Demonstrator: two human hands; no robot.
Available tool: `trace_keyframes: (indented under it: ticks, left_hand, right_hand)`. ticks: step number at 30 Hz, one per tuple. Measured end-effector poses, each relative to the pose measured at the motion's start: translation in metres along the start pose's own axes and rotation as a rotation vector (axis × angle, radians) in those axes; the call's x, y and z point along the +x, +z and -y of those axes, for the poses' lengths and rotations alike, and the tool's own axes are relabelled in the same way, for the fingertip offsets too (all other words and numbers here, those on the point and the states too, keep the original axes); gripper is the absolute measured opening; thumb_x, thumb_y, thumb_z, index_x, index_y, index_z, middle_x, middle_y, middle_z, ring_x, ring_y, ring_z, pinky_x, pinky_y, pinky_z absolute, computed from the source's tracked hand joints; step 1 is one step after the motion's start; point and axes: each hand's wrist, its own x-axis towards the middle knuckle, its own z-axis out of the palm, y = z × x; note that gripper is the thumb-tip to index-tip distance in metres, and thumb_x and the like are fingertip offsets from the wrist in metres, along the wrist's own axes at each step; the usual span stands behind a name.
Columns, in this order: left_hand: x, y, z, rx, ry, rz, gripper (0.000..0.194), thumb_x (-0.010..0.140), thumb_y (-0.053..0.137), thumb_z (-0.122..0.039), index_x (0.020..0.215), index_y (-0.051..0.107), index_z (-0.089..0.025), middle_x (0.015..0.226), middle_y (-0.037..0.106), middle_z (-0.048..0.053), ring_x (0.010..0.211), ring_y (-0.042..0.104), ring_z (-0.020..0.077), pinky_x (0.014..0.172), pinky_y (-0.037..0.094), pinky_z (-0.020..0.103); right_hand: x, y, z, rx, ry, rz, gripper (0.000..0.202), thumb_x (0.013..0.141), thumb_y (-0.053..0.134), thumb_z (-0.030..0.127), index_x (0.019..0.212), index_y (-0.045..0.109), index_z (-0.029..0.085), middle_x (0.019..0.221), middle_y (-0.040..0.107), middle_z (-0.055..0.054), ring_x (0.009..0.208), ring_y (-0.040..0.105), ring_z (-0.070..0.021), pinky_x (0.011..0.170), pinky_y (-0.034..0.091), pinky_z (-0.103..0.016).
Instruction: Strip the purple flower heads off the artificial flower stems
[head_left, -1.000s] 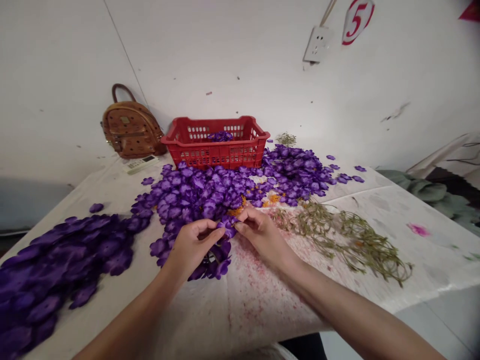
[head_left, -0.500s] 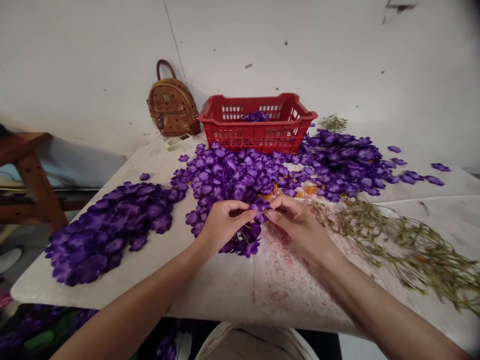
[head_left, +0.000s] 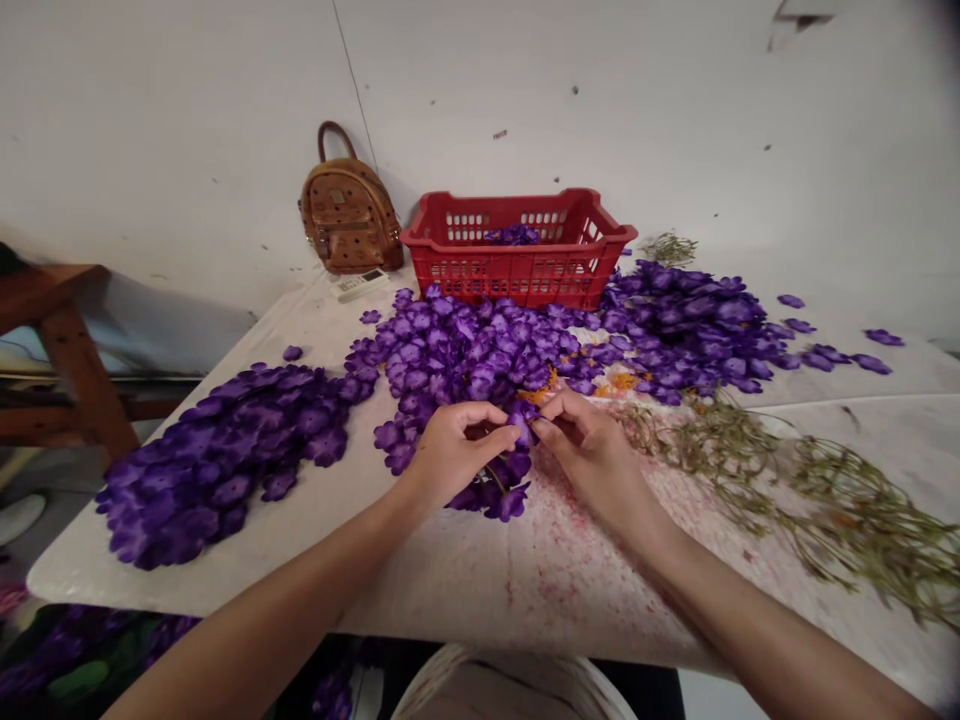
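Between my two hands, close to the table's middle, is a purple artificial flower (head_left: pixel 523 421). My left hand (head_left: pixel 463 445) pinches its left side with thumb and fingers. From the other side my right hand (head_left: pixel 581 435) has thumb and forefinger closed at the flower's edge. Below the left fingers hangs a cluster of purple blossoms (head_left: pixel 510 500) on a green stem, partly hidden by that hand. Just beyond the hands spreads a heap of loose purple petals (head_left: pixel 472 345), with small orange-yellow flower centres (head_left: pixel 621 382) scattered at its right.
A red plastic crate (head_left: pixel 517 265) with some purple flowers stands at the back. To its left are a brown backpack (head_left: pixel 351 215) and a white remote control (head_left: pixel 361 285). More petals (head_left: pixel 225 450) lie left, another heap (head_left: pixel 690 320) right. Green stems (head_left: pixel 810 490) spread along the right side.
The flower and the cluster below it have shifted slightly to the right with my left hand. Both hands keep their pinch near the same place.
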Motion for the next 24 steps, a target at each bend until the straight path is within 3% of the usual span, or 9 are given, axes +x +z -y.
trace_keyframes:
  ticks: [4,9,15,19,22,24]
  left_hand:
    - [-0.0014,-0.0003,-0.0007,0.097,0.071,-0.001,0.018,0.079,0.073,-0.033,0.076,0.070,-0.016,0.068,0.066,0.000,0.059,0.055,0.0117,0.057,0.038,0.024]
    - [-0.0008,-0.0019,-0.0021,0.015,0.099,-0.030,0.032,0.092,0.061,-0.043,0.076,0.070,-0.016,0.073,0.070,0.004,0.064,0.060,0.0137,0.058,0.043,0.024]
    - [-0.0014,0.0021,0.0059,0.135,0.206,-0.102,0.016,0.086,0.070,-0.030,0.094,0.076,-0.017,0.084,0.074,0.005,0.068,0.062,0.0145,0.063,0.046,0.025]
    - [-0.0048,0.0037,0.0054,0.300,0.329,-0.148,0.013,0.088,0.070,-0.030,0.086,0.078,-0.020,0.079,0.072,0.002,0.065,0.058,0.0131,0.064,0.045,0.025]
    - [-0.0044,0.0025,0.0016,0.215,0.254,-0.118,0.017,0.088,0.069,-0.033,0.083,0.076,-0.018,0.077,0.072,0.003,0.065,0.058,0.0134,0.062,0.044,0.025]
    - [-0.0027,0.0013,-0.0006,0.080,0.155,-0.077,0.020,0.087,0.069,-0.036,0.084,0.074,-0.017,0.078,0.072,0.004,0.068,0.061,0.0146,0.062,0.046,0.025]
  right_hand:
    - [0.0004,0.0002,-0.0027,0.049,0.027,0.053,0.017,0.087,0.059,0.027,0.072,0.051,0.023,0.067,0.048,0.003,0.062,0.044,-0.0144,0.059,0.033,-0.030]
    - [0.0008,-0.0016,-0.0082,0.405,0.171,0.070,0.027,0.085,0.071,0.040,0.075,0.053,0.023,0.069,0.046,0.004,0.062,0.040,-0.0129,0.057,0.031,-0.028]
    - [-0.0003,0.0004,-0.0040,0.637,0.378,0.117,0.042,0.072,0.084,0.049,0.074,0.050,0.024,0.068,0.043,0.004,0.060,0.038,-0.0127,0.055,0.032,-0.028]
    - [-0.0017,0.0028,-0.0034,0.616,0.360,0.122,0.042,0.070,0.085,0.049,0.074,0.051,0.024,0.068,0.044,0.005,0.062,0.039,-0.0133,0.056,0.032,-0.028]
    - [-0.0028,0.0032,-0.0037,0.529,0.289,0.089,0.038,0.079,0.078,0.050,0.074,0.052,0.023,0.069,0.045,0.004,0.061,0.039,-0.0133,0.057,0.033,-0.028]
    - [-0.0029,0.0029,-0.0042,0.496,0.249,0.032,0.033,0.086,0.071,0.050,0.077,0.054,0.024,0.075,0.051,0.002,0.068,0.047,-0.0153,0.064,0.039,-0.030]
